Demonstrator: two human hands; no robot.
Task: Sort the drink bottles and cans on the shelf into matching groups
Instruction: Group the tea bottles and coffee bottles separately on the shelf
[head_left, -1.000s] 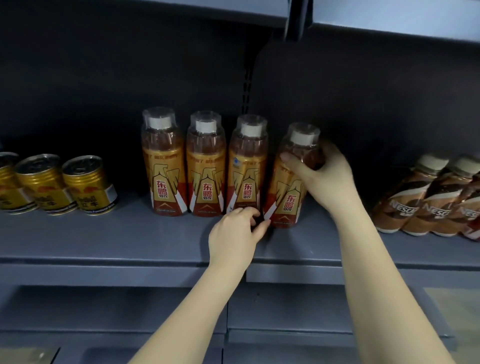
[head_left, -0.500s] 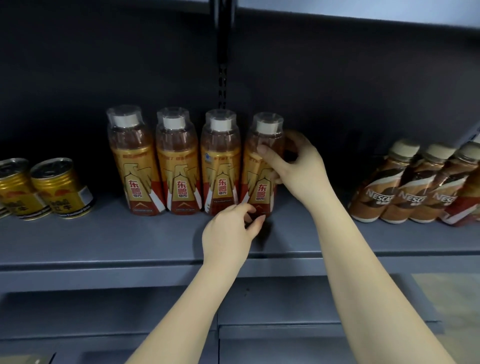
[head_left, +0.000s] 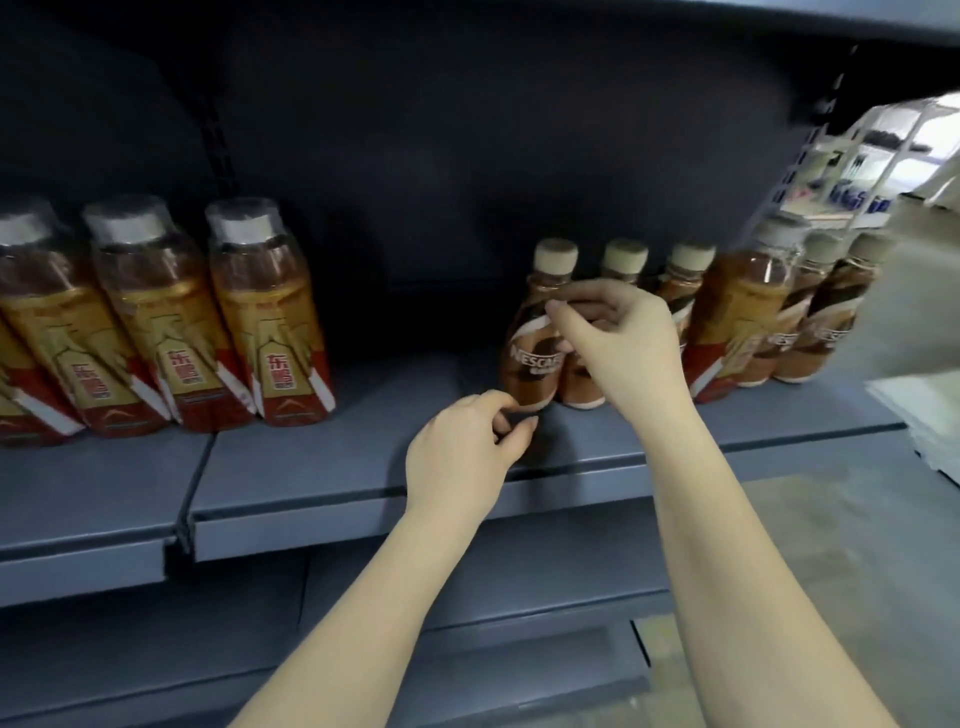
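Note:
Three gold-and-red labelled bottles (head_left: 270, 332) with clear caps stand in a row at the left of the grey shelf (head_left: 337, 467), and a fourth is cut off by the frame edge. To the right stands a group of brown Nescafe bottles (head_left: 535, 358) with cream caps. One gold-and-red bottle (head_left: 743, 312) stands among them. My right hand (head_left: 623, 343) is curled in front of the leftmost two brown bottles and hides the second one's body. My left hand (head_left: 467, 447) hovers by the leftmost brown bottle's base, fingers loosely bent and holding nothing.
A bare stretch of shelf lies between the two bottle groups. A slotted upright (head_left: 800, 156) marks the shelf's right end, with pale floor and a bright room beyond. A lower grey shelf (head_left: 467, 597) sits under my forearms.
The view has swung right. My right hand has let go of the fourth gold bottle and moved to the brown bottles. My left hand moved right with it. The gold cans have left the view.

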